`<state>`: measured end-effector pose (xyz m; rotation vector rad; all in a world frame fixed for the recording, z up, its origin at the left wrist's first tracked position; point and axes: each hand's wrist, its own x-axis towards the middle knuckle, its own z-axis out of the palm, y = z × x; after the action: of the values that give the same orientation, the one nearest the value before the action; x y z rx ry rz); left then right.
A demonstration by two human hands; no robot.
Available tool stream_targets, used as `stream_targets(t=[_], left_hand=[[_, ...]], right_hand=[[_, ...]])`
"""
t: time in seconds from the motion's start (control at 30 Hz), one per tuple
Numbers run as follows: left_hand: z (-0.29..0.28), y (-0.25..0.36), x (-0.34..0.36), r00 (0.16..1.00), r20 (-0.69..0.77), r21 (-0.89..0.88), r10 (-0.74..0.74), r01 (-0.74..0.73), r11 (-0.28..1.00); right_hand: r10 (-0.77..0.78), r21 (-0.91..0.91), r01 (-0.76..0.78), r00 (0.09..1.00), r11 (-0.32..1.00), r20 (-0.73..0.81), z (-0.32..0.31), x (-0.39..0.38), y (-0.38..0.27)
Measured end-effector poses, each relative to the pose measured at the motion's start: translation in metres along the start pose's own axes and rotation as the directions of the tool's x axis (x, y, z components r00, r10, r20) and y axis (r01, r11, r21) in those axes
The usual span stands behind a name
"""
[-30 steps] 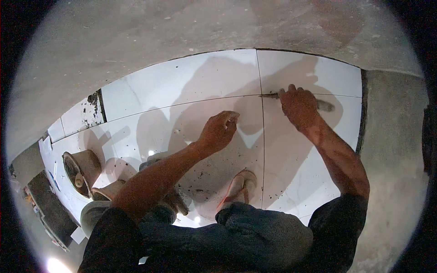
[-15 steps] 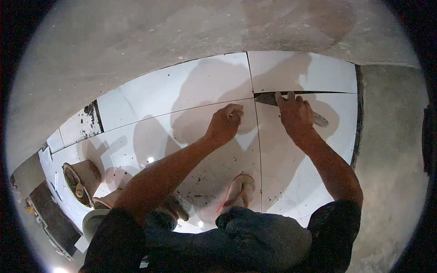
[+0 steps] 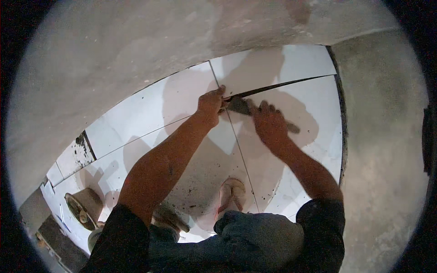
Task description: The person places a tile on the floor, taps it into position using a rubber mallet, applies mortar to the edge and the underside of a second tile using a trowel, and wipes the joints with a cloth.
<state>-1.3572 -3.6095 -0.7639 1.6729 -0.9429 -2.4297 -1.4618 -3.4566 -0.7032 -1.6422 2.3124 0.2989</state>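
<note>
My right hand (image 3: 271,125) is wrapped round a trowel (image 3: 239,106); its handle sticks out past the hand on the right. The grey blade points left, with its tip where several white floor tiles (image 3: 296,58) meet. Beside that tip, my left hand (image 3: 210,107) is closed over the joint, thumb and fingers pinched together. Whatever those fingers may hold is too small to make out. A dark wedge-shaped gap (image 3: 282,84) runs from the blade toward the right edge of the tiles, narrowing as it goes.
A mortar-stained bucket (image 3: 94,203) stands on the tiles at the left. My sandalled foot (image 3: 232,190) rests on the tiles between my arms, among dark crumbs. A bare grey wall (image 3: 127,50) curves along the far side, and a grey surface (image 3: 380,118) borders the right.
My left hand has moved to the tile joint beside the trowel tip. The trowel's blade remains near the joint, now showing more clear of my right fingers. The whole view has shifted and tilted.
</note>
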Motion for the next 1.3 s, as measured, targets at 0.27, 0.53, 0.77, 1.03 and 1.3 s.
stream_targets(t=[0.27,0.53,0.77,1.03,1.3], left_hand=[[0.007,0.019,-0.008,0.998,0.033,0.081,0.06,-0.062,0.995],[0.014,0.023,-0.019,0.994,-0.042,0.074,0.1,-0.097,0.993],[0.017,0.02,-0.023,0.996,-0.006,0.111,0.087,-0.086,0.99],[0.008,0.02,-0.043,0.987,0.044,0.082,0.151,-0.155,0.985],[-0.034,-0.018,-0.101,0.96,0.076,0.193,0.271,-0.281,0.94]], right_hand=[[-0.303,0.608,0.224,0.953,0.761,0.028,0.073,-0.094,-0.15],[0.536,0.937,-0.121,0.841,0.328,-0.08,0.057,-0.008,-0.058],[0.46,0.192,-0.455,0.605,0.87,-0.65,0.037,0.038,0.189],[0.199,-0.116,-0.309,0.814,0.944,-0.545,0.057,0.063,0.208],[0.069,-0.104,-0.178,0.756,0.978,-0.651,-0.011,0.0,0.165]])
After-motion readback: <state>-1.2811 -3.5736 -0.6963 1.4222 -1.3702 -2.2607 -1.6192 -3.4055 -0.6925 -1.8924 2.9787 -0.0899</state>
